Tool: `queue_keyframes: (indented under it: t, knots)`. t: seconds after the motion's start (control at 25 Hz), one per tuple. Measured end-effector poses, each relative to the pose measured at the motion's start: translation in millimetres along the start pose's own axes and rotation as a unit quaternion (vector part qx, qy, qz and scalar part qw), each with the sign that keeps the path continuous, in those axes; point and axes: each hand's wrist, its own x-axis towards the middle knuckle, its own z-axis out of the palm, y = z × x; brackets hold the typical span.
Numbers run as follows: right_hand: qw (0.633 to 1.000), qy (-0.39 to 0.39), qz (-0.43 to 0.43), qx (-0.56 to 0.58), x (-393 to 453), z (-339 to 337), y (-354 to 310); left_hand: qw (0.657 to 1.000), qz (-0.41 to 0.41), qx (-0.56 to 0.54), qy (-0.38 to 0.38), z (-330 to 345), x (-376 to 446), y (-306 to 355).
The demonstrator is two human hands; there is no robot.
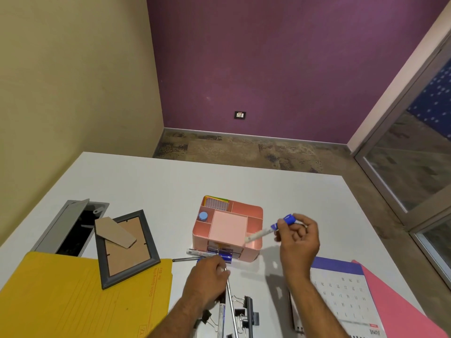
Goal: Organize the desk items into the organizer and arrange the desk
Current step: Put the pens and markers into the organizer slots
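Note:
A pink organizer (pixel 246 211) stands mid-desk, with a blue-capped bottle (pixel 203 216) and coloured paper (pixel 216 202) in its back-left compartments. My right hand (pixel 298 236) pinches a white marker with a blue cap (pixel 267 230), held tilted with its end over the organizer's front-right compartment. My left hand (pixel 207 276) rests on the desk before the organizer, its fingers curled around a thin silver pen (pixel 230 298). Blue-capped markers (pixel 210 253) and a dark pen (pixel 185 259) lie at the organizer's front. Black binder clips (pixel 240 313) and another marker (pixel 221 315) lie near me.
A grey photo frame (pixel 151 259) lies face down, partly on a yellow folder (pixel 61 301) at the left. An open cable hatch (pixel 73 228) sits behind them. A desk calendar (pixel 341 298) and pink folder (pixel 402 311) lie at the right.

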Motion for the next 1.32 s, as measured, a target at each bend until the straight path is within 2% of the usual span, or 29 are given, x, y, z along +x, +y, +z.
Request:
queue_keyframes:
  t: [0.12, 0.28, 0.48, 0.6, 0.84, 0.92, 1.0, 1.12, 1.24, 1.32]
  knots:
    - [0.999, 0.003, -0.034, -0.036, 23, 15, -9, 0.994, -0.051, 0.086, -0.042, 4, -4, -10]
    - [0.978, -0.052, -0.077, -0.188, 39, 30, 10, 0.99, -0.066, 0.11, -0.053, 17, -10, -10]
    - [0.938, -0.103, -0.043, -0.329, 47, 29, 42, 0.988, -0.069, 0.134, -0.03, 31, -12, -11]
    - [0.933, -0.108, -0.036, -0.343, 45, 30, 54, 0.988, -0.069, 0.139, -0.024, 34, -13, -8]
    - [0.925, -0.131, -0.016, -0.356, 40, 28, 54, 0.995, -0.082, 0.058, -0.019, 27, -16, 1]
    - [0.936, -0.106, -0.031, -0.333, 32, 25, 49, 0.997, -0.077, -0.002, -0.009, 21, -18, 6]
    - [0.953, -0.105, -0.048, -0.281, 20, 21, 44, 0.991, -0.061, -0.119, 0.001, 19, -16, 11]
    - [0.951, -0.223, -0.052, -0.207, 1, 12, 41, 0.969, -0.012, -0.244, 0.024, 8, -9, 24]
    - [0.914, -0.373, -0.006, -0.159, -10, 9, 40, 0.959, 0.036, -0.276, 0.058, -6, 2, 31]
    - [0.907, -0.394, 0.011, -0.15, -12, 13, 41, 0.96, 0.061, -0.264, 0.069, -11, 7, 30]
